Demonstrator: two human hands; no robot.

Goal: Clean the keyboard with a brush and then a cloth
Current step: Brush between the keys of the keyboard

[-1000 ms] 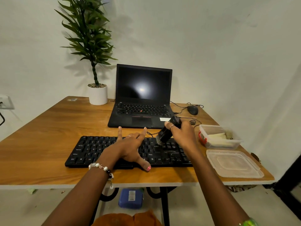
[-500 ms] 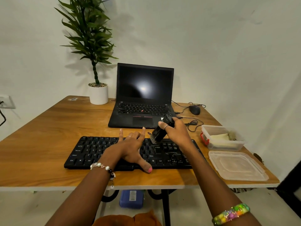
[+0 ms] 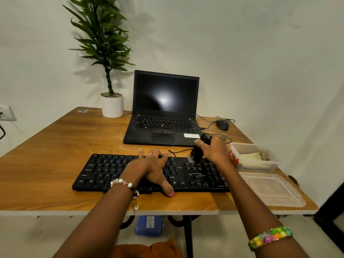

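1. Head view: black keyboard (image 3: 149,173) lies flat near the front edge of the wooden surface (image 3: 55,146), in front of the open laptop (image 3: 163,116).
2. Left hand (image 3: 150,166) rests on the middle keys, fingers straight and spread, holding nothing, thumb over the front edge (pinning the keyboard, I judge).
3. Right hand (image 3: 214,151) has its fingers curled round the black brush (image 3: 198,151); bristles point down-left, at or touching the top key row right of centre.
4. Change: the brush has shifted a bit right along the back rows over the last second; left hand has stayed put.
5. Meaning: brushing step in hand, pale streaks show on right-side keys, so more passes likely needed.
6. Cloth: probably the pale thing in the open container (image 3: 255,161) at right (cannot confirm), untouched; lid (image 3: 270,189) beside it.
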